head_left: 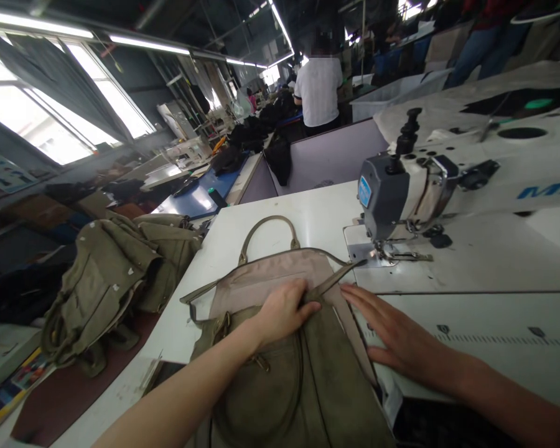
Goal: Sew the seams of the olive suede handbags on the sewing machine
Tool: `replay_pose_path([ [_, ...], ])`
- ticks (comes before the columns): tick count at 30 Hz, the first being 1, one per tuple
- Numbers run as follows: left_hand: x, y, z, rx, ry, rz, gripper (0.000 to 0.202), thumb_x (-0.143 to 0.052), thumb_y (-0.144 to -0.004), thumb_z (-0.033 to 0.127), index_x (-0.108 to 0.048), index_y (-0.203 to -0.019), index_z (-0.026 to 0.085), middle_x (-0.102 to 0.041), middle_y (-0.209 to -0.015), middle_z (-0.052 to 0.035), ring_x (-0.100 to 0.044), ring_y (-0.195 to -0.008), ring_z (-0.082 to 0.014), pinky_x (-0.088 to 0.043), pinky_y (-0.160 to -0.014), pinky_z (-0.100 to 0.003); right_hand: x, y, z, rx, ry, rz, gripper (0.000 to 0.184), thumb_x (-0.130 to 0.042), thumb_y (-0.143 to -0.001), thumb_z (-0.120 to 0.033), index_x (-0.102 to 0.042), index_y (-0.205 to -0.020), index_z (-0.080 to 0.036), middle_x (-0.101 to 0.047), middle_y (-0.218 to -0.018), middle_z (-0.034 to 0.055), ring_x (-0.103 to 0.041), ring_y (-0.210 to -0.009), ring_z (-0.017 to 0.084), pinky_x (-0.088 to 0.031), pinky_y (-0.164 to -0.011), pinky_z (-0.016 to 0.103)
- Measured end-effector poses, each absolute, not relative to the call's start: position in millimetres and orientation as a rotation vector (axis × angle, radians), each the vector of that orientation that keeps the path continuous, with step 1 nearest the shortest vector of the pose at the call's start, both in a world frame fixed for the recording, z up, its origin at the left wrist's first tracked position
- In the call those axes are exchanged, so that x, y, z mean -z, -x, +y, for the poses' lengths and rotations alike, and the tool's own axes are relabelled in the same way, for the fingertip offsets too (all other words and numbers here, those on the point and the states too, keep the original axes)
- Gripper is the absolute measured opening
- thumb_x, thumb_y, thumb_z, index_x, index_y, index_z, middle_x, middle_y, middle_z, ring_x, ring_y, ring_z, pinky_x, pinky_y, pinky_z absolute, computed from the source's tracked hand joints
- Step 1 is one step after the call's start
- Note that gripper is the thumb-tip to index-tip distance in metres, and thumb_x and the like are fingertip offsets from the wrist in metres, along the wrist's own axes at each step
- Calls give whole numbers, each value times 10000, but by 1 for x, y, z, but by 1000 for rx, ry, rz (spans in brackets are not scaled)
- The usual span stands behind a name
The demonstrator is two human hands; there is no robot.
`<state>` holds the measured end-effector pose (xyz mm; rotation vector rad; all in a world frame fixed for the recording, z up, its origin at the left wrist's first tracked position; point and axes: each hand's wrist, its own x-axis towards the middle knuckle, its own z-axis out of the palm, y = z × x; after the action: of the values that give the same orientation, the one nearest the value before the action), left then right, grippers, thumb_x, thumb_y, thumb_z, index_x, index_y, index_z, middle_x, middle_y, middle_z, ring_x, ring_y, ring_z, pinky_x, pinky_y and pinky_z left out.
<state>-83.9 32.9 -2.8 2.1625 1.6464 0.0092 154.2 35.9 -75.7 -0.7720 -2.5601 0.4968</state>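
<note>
The handbag (340, 379) lies on the table (326, 214), left of the sewing machine (385, 193). Its strap (332, 281) could snag if dragged, tip near the needle. My left hand (282, 311) curls over the bag, grip unclear; my right hand (392, 330) has straight fingers, thumb apart. Bare table spreads leftward to its edge.

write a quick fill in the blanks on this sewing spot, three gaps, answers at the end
1. In this view, the sewing machine stands to the ____ of the arched handle on the olive bag.
2. Between the left hand and the right hand, the one farther from the machine is the ____.
3. Beyond the table, a person seen from behind wears a ____ shirt.

Missing words: right; left; white
</note>
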Motion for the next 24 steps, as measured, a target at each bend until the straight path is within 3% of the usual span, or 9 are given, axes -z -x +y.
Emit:
replay_pose_path([
  [2, -13, 90, 26, -59, -2128, 1613, 185, -513, -905, 363, -492, -847, 188, -559, -769, 10, -536, -722, -153, -415, -659, -253, 75, -149, 41, -404, 647, -2596, 708, -522, -699, -32, -391, -1394, -50, -388, -1452, 188, -276, -1376, 303, -301, -1111, 494],
  [4, -41, 100, 25, -66, -2169, 1640, 260, -493, -907, 439, -507, -821, 194, -544, -716, 24, -526, -668, -144, -394, -614, -245, 75, -141, 45, -374, 441, -2636, 563, -458, -744, 12, -527, -1296, -72, -514, -1361, 162, -350, -1343, 289, -290, -1112, 502],
  [7, -93, 121, 43, 122, -2418, 1894, 294, -527, -880, 478, -551, -839, 188, -570, -726, -2, -555, -680, -178, -404, -640, -274, 76, -127, 41, -467, 278, -2626, 446, -354, -842, 16, -604, -1204, -61, -610, -1251, 150, -492, -1245, 231, -367, -1083, 400],
  [10, -117, 132, 86, 221, -2668, 2237, 241, -578, -861, 372, -571, -946, 146, -603, -837, -84, -589, -831, -282, -435, -740, -374, 71, -120, 28, -582, 249, -2593, 374, -381, -895, -79, -608, -1190, -45, -627, -1218, 166, -526, -1210, 229, -391, -1067, 366],
  [13, -82, 119, 129, 83, -2733, 2266, 315, -582, -850, 276, -532, -1095, 86, -589, -1024, -176, -547, -1020, -352, -427, -844, -452, 59, -126, 14, -693, 285, -2565, 379, -397, -892, -97, -607, -1207, -89, -640, -1196, 155, -563, -1165, 223, -372, -1082, 380],
  [18, 20, 73, 145, -122, -2812, 1880, 458, -408, -862, 55, -405, -1315, 117, -502, -1296, -152, -477, -1193, -237, -360, -1015, -381, 51, -153, 2, -662, 439, -2511, 448, -341, -882, -31, -618, -1213, -151, -649, -1181, 128, -571, -1152, 209, -372, -1090, 375],
  [21, 39, 64, 133, -132, -2854, 1434, 361, -376, -889, 74, -517, -1197, 200, -534, -1272, -77, -482, -1184, -186, -370, -996, -307, 58, -162, -3, -634, 528, -2527, 431, -403, -868, -30, -609, -1227, -151, -632, -1216, 117, -518, -1215, 214, -372, -1096, 361],
  [24, 38, 65, 122, -108, -2773, 1232, 172, -467, -926, 240, -556, -1066, 194, -585, -1130, -67, -540, -1049, -187, -415, -914, -303, 65, -163, -5, -576, 708, -2531, 515, -470, -782, -32, -551, -1288, -86, -489, -1380, 168, -357, -1342, 262, -353, -1107, 402],
])
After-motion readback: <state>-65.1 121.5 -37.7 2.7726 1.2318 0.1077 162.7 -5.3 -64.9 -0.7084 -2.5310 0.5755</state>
